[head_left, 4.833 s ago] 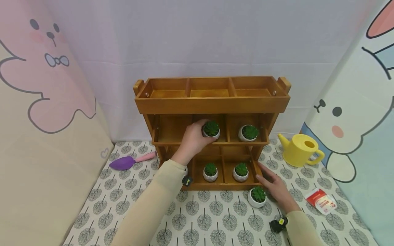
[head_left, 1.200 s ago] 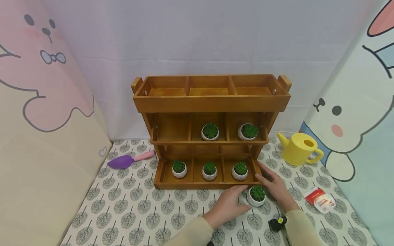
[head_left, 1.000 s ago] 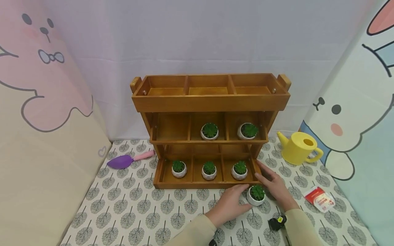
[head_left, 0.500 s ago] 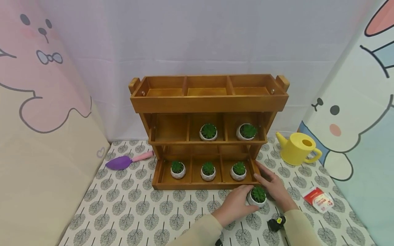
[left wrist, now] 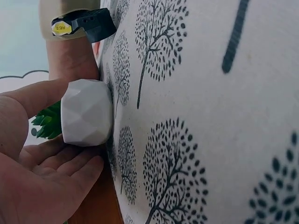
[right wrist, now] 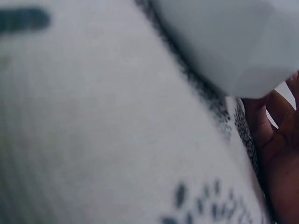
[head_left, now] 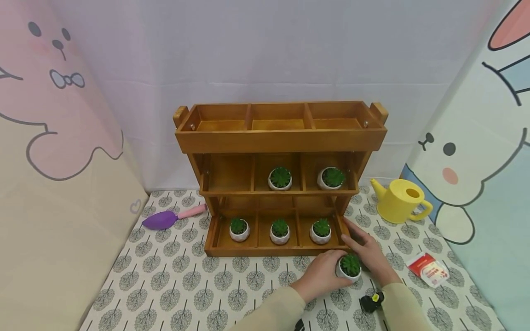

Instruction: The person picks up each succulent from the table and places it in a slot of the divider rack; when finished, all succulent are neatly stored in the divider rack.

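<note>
My left hand holds a small succulent in a white faceted pot in front of the shelf's lower right corner. In the left wrist view the thumb lies on one side of the pot, the fingers on the other; its base is close to the cloth. My right hand rests against the right side of the wooden shelf, fingers relaxed. Three potted succulents stand in the bottom tier: left, middle and right. The middle tier bears two more, centre and right.
A yellow watering can stands right of the shelf. Nearer lies a red and white packet. On the left is a purple trowel with a pink handle. Tree-patterned cloth covers the table.
My left hand let go of a succulent in the middle tier's centre, came down to the front pot, closed on it and shifted it slightly right. The right hand stays by the shelf.
</note>
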Action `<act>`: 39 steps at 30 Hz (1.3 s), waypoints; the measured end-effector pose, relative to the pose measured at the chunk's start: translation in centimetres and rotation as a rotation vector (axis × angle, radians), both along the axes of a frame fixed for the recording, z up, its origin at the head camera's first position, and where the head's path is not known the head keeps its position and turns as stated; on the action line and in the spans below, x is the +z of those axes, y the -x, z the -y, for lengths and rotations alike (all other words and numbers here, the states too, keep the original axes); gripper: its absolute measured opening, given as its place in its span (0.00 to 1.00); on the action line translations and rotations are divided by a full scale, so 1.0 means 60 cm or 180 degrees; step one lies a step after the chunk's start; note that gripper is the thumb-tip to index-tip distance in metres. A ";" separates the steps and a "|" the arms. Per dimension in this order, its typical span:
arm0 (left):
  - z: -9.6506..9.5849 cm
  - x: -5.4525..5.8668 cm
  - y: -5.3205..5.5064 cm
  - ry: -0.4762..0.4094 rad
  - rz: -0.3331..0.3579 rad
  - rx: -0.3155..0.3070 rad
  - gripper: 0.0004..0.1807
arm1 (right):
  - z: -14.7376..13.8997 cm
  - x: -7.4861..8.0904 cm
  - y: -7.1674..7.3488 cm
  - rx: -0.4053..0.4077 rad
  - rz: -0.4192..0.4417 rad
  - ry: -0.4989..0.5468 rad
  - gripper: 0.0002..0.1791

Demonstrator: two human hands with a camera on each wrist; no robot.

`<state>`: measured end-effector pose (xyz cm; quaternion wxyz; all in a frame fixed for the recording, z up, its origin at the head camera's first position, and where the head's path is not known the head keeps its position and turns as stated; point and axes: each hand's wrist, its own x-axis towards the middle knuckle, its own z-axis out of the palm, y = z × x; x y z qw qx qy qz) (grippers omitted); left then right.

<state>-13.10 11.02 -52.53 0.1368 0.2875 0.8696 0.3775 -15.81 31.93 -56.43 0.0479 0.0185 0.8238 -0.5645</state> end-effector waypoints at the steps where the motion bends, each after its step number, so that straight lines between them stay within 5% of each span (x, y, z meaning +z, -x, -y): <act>1: -0.002 0.000 0.000 -0.0013 0.0000 -0.0008 0.33 | 0.000 0.000 0.000 -0.0001 -0.0001 0.0012 0.37; 16: -0.019 -0.016 0.007 -0.0031 0.0115 -0.0023 0.35 | -0.001 -0.003 0.001 0.0007 -0.0057 -0.0028 0.37; 33: 0.002 -0.019 0.004 -0.0146 0.0329 0.0034 0.35 | -0.001 0.005 -0.002 -0.0024 0.0025 -0.0141 0.39; 39: 0.016 -0.022 0.001 -0.0239 0.0239 0.0011 0.35 | -0.001 0.006 -0.001 -0.0034 -0.0001 -0.0224 0.39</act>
